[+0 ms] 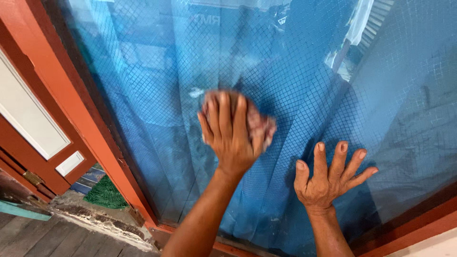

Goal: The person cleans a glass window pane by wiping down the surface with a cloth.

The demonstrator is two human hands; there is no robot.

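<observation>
A: What does the left hand [230,131] have?

B: One crumpled pinkish cloth [261,126], soft and bunched, pressed under the palm against the glass pane [157,62]. The fingers curl over it, so it is grasping the cloth. The hand is blurred.

A: And the right hand [328,177]?

B: Released, holding nothing. All five fingers are spread flat on the same pane, lower and to the right of the cloth, apart from it.

A: The pane itself?

B: Smooth glass with a fine wire grid of small diamonds through it. Behind it hangs one blue curtain [285,200] in long vertical folds.

A: Around it?

B: A painted red-orange wooden frame [81,112] runs along the left and bottom edges. Far left, a door [28,128] in the same colour with two white panels and one brass hinge. Below it, grey floor planks [52,238] and a green mat [105,195]. No containers in view.
</observation>
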